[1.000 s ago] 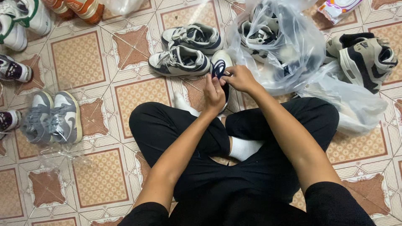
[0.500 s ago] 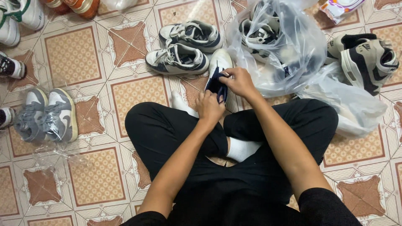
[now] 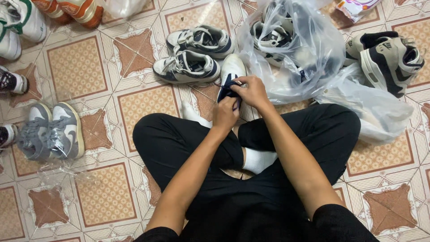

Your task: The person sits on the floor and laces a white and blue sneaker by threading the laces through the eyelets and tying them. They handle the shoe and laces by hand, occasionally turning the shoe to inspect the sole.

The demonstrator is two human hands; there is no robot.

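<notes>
In the head view, both hands meet over a white and navy sneaker (image 3: 232, 71) standing on the tiled floor (image 3: 76, 67) just beyond the person's crossed legs. The left hand (image 3: 225, 114) is curled shut, pinching the shoe's dark navy part from the near side. The right hand (image 3: 251, 91) grips it from the right, fingers closed. A matching pair of sneakers (image 3: 190, 56) lies just left; a clear plastic bag (image 3: 309, 49) sits right.

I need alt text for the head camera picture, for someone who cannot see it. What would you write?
Seen from above, a person sitting cross-legged on a patterned tile floor holds a white and navy sneaker with the left hand and right hand. More sneaker pairs and clear plastic bags lie around them.
</notes>
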